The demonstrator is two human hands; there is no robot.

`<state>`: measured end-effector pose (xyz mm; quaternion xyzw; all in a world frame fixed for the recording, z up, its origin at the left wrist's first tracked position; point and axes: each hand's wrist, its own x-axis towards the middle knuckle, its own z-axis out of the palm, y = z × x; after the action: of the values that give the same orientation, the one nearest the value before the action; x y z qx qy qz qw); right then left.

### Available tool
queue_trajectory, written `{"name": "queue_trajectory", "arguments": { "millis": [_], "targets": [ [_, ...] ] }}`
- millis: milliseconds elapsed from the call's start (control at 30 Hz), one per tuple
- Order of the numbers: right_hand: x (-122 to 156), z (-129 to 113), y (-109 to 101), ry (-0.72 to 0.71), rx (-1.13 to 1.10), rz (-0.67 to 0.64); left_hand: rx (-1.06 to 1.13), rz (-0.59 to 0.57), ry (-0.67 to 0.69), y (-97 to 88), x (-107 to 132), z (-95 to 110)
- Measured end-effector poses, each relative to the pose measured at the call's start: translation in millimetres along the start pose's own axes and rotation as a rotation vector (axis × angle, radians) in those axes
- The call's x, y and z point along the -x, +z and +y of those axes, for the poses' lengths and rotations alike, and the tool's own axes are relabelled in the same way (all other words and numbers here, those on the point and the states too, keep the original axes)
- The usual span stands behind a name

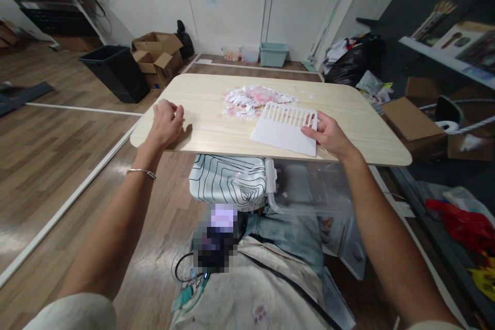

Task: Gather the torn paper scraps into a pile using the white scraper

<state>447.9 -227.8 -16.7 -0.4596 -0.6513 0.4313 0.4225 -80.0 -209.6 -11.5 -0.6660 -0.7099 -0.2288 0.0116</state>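
A light wooden table [201, 129] stands in front of me. At its far middle lies a pile of pink and white paper scraps [255, 100]. Just in front of the pile a flat white plastic scraper [284, 128] with comb-like teeth lies on the tabletop, teeth pointing at the scraps. My right hand [328, 135] holds the scraper by its right edge. My left hand [167, 122] rests on the table's near left part with fingers curled in and nothing in it. A thin bracelet circles my left wrist.
Under the table's near edge sit a clear plastic bin [313, 191] and a patterned cushion [228, 181]. A black bin [116, 72] and cardboard boxes [157, 56] stand at the back left. Bags, boxes and shelves crowd the right side.
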Motion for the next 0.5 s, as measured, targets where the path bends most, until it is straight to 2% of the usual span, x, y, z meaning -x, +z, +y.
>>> {"name": "queue_trajectory", "arguments": {
  "millis": [100, 233, 333, 367, 400, 433, 467, 500],
  "targets": [
    [-1, 1, 0, 0.005, -0.001, 0.003, 0.199, 0.154, -0.049, -3.9, 6, 0],
    [-1, 1, 0, 0.008, -0.007, 0.003, 0.424, 0.167, -0.082, -7.6, 16, 11],
    [-1, 0, 1, 0.010, -0.011, 0.002, 0.654, 0.290, -0.151, -13.4, 17, 14],
    [-1, -1, 1, 0.011, -0.012, 0.001, 0.741, 0.300, -0.159, -17.0, 15, 11],
    [-1, -1, 2, 0.012, -0.014, 0.000, 0.826, 0.261, -0.156, -21.6, 13, 8],
    [-1, -1, 2, 0.013, -0.014, 0.000, 0.912, 0.161, -0.143, -27.0, 11, 3],
    [-1, -2, 2, 0.014, -0.014, 0.001, 0.991, 0.011, -0.151, -33.0, 7, -3],
    [0, -2, 3, 0.015, -0.013, 0.004, 1.014, -0.209, -0.184, -39.2, 3, -8]
  ]
}}
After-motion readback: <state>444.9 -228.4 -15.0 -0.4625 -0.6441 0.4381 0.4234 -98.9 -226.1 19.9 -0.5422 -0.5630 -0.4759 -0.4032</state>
